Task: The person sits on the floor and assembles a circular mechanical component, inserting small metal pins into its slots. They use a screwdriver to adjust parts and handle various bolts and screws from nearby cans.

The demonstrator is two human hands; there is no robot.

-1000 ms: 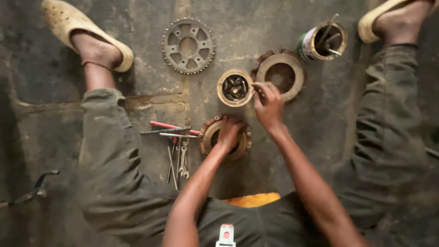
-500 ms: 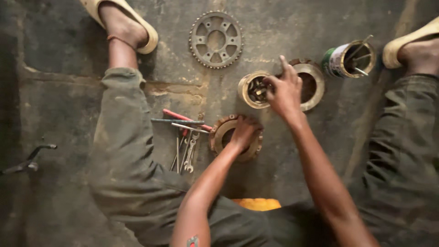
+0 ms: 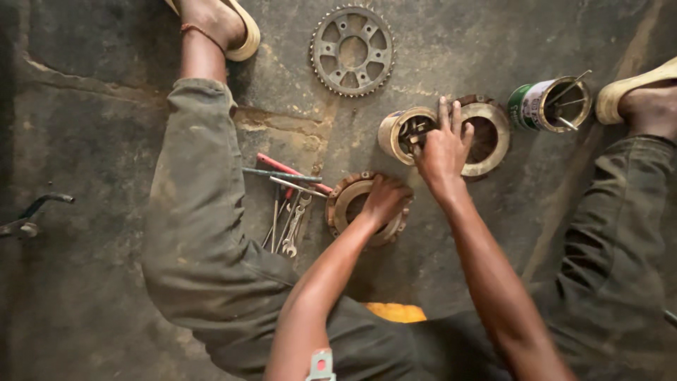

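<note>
On the concrete floor [image 3: 84, 296] between our legs, our left hand [image 3: 384, 199] presses down on a rusty ringed hub [image 3: 345, 206] near the middle, while our right hand [image 3: 443, 148], fingers dipping together, reaches into a small open tin [image 3: 395, 134] beside a brass-coloured ring [image 3: 493, 134], below the sprocket [image 3: 352, 49].

**A stained concrete floor and the parts laid out on it**

The floor [image 3: 92, 127] is dark, oily concrete with a crack running across it on the left. A toothed sprocket [image 3: 352, 50] lies flat near the top. Below it stand a small open tin [image 3: 403, 134] holding small parts, a rusty metal ring [image 3: 488, 137] just beside it, and a green can [image 3: 546, 104] with rods sticking out. A round notched drum [image 3: 352, 204] sits lower, with a loose bunch of wrenches and screwdrivers [image 3: 289, 204] just to its left. A bent metal lever [image 3: 32, 215] lies at the left edge.
</note>
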